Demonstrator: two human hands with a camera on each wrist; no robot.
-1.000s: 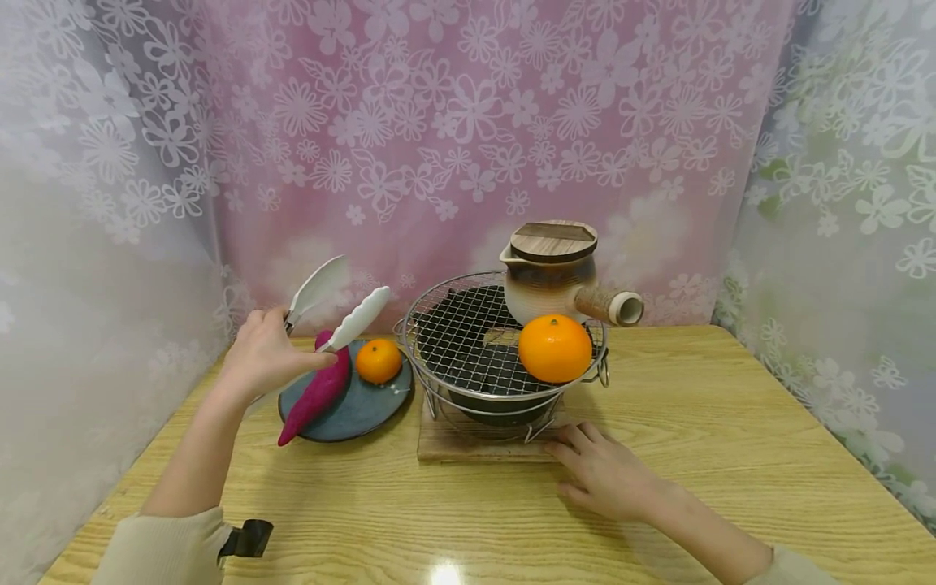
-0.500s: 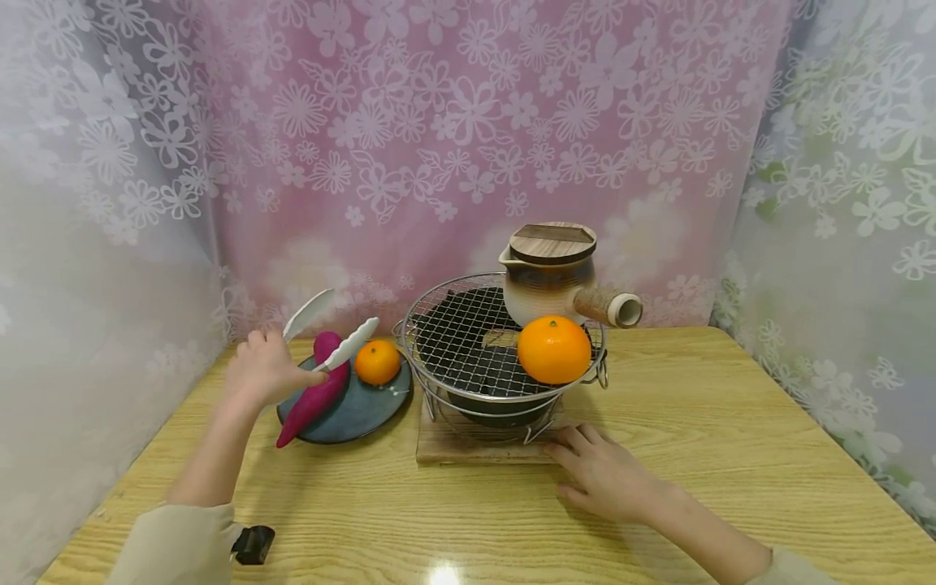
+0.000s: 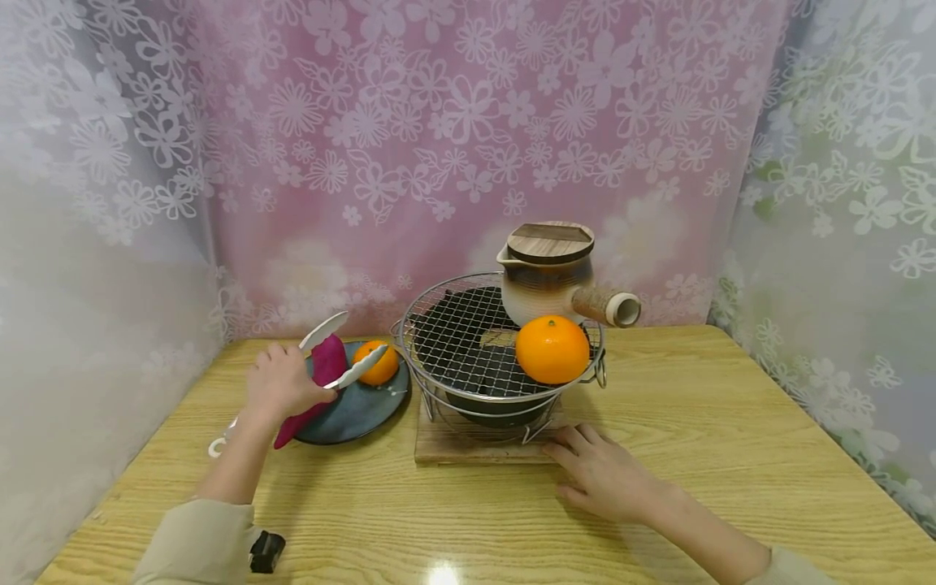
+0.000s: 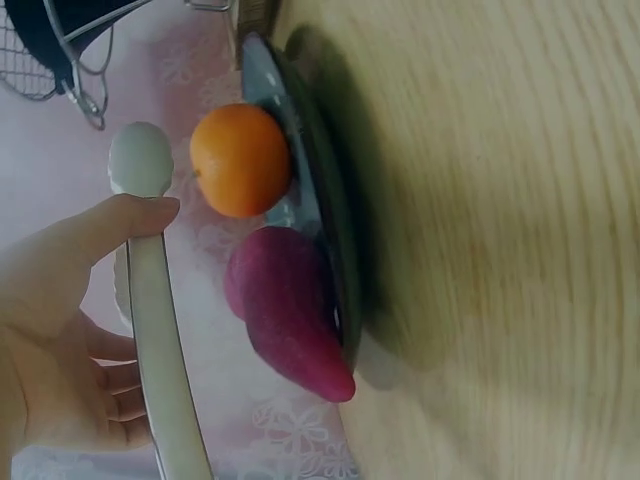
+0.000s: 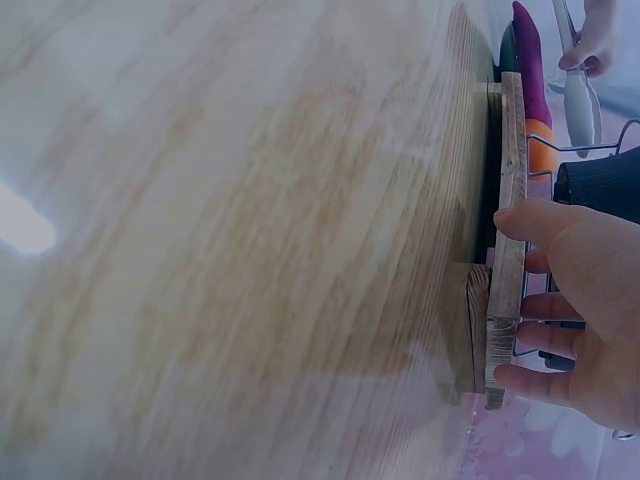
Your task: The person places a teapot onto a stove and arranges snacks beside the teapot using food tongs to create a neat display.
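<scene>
In my left hand (image 3: 281,386) I hold tongs with white scalloped tips (image 3: 358,367), their two arms spread apart. The tips overlap a purple sweet potato (image 3: 329,361) and a small mandarin (image 3: 382,370) in the head view; in the left wrist view the tongs (image 4: 165,340) stand apart from both. Sweet potato and mandarin lie on a blue-grey plate (image 3: 358,422), the sweet potato's pointed end reaching over the near rim. My right hand (image 3: 603,475) rests its fingertips on the right front edge of a wooden board (image 3: 475,451), its fingers fairly straight.
A round wire grill (image 3: 461,349) over a dark brazier (image 3: 497,410) stands on the board. On the grill are a clay teapot (image 3: 541,292) with wooden lid and side handle, and a large orange (image 3: 552,349). Floral curtains (image 3: 468,162) enclose the wooden table (image 3: 731,422).
My left hand has lowered and moved right with the tongs, bringing the tips down from above the plate to over the sweet potato and mandarin. My right hand stays at the board.
</scene>
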